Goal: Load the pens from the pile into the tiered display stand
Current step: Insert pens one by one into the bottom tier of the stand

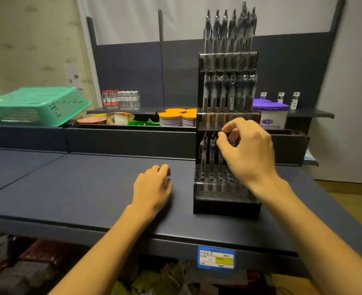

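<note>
Black tiered display stand (227, 206) upright on the dark blue shelf (80, 188), toward its right part. Top tier packed with a row of pens (229, 30), caps up; middle tier (229, 92) likewise full. Lowest tier only partly filled: two pens (207, 150) standing at its left end, rows of open holes (216, 177) in front of and right of them.

Right hand (250, 154) raised against the front of the stand's lowest tier, fingers curled, thumb and forefinger pinching the top of a dark pen (221, 136) just right of the two standing ones. Lower end of that pen hidden behind the hand.

Left hand (152, 188) resting on the shelf left of the stand, near its base, fingers loosely curled, holding nothing visible.

Behind the stand: orange-lidded tubs (171, 119), purple-lidded tub (271, 113). Far left of the stand, a green plastic basket (33, 106). Below the stand, a blue price label (216, 257) on the shelf edge.
</note>
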`<action>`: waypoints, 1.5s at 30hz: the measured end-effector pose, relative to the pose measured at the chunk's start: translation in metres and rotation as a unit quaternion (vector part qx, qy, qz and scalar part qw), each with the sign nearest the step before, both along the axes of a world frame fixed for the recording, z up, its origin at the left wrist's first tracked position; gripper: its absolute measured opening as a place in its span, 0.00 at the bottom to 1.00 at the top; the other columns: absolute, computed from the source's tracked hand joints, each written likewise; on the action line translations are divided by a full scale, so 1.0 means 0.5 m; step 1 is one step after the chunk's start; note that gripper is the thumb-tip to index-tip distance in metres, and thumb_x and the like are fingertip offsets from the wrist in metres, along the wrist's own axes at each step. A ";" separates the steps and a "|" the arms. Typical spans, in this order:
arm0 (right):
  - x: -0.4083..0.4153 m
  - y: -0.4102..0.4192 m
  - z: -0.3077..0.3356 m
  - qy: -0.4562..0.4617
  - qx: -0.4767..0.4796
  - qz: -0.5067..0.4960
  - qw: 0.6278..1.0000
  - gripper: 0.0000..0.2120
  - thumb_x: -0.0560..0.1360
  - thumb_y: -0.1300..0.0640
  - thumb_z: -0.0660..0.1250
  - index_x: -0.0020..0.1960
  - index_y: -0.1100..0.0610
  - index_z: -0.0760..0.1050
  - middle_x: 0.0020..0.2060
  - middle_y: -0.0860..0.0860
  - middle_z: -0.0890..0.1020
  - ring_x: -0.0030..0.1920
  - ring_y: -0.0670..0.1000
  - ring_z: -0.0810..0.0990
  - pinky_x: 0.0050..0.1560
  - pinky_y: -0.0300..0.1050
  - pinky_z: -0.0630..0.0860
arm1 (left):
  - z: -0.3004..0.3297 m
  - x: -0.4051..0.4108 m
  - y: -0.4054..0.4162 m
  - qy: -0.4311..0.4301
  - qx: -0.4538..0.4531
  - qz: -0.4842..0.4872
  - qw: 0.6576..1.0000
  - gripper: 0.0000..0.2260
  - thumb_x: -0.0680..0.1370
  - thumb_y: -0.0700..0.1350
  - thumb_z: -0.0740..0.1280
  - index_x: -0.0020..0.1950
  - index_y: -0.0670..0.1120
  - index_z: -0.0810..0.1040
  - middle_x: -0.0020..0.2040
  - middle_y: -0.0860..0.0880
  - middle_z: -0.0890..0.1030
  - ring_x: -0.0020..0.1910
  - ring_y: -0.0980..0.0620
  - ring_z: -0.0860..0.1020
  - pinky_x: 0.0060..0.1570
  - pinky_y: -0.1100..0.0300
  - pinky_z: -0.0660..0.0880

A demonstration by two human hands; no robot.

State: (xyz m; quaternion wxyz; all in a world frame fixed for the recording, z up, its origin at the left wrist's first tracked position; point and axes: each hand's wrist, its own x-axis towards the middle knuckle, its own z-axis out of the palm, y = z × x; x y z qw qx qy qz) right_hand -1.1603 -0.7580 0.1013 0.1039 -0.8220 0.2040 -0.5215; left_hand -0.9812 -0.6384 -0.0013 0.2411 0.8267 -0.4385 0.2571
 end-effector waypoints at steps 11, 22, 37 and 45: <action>0.233 0.190 -0.026 0.164 -0.052 0.022 0.985 0.07 0.78 0.50 0.63 0.52 0.52 0.74 0.46 0.50 0.78 0.45 0.53 0.78 0.42 0.47 0.74 | 0.032 0.185 0.181 -0.030 -0.022 0.013 0.999 0.05 0.73 0.43 0.67 0.47 0.43 0.75 0.41 0.44 0.78 0.37 0.40 0.76 0.35 0.54 0.69; 0.628 0.524 -0.073 0.229 -0.061 0.050 0.970 0.10 0.79 0.50 0.60 0.55 0.55 0.72 0.49 0.54 0.78 0.46 0.58 0.79 0.46 0.53 0.79 | 0.005 0.522 0.568 -0.047 0.029 0.045 0.997 0.06 0.74 0.45 0.67 0.48 0.45 0.76 0.42 0.46 0.79 0.39 0.42 0.77 0.36 0.53 0.72; 1.141 0.806 -0.085 0.292 -0.084 0.114 0.946 0.09 0.79 0.53 0.58 0.54 0.58 0.70 0.48 0.56 0.77 0.46 0.61 0.76 0.41 0.49 0.70 | -0.022 0.960 0.893 -0.005 0.045 0.079 0.996 0.06 0.76 0.47 0.65 0.50 0.46 0.74 0.45 0.47 0.78 0.43 0.44 0.77 0.39 0.53 0.72; 1.420 0.861 -0.102 0.330 -0.095 0.081 0.936 0.07 0.78 0.56 0.59 0.52 0.59 0.70 0.45 0.56 0.77 0.46 0.62 0.76 0.38 0.47 0.65 | -0.016 1.242 0.986 -0.017 0.062 0.054 0.996 0.05 0.75 0.47 0.66 0.49 0.47 0.74 0.44 0.48 0.77 0.43 0.44 0.77 0.37 0.54 0.72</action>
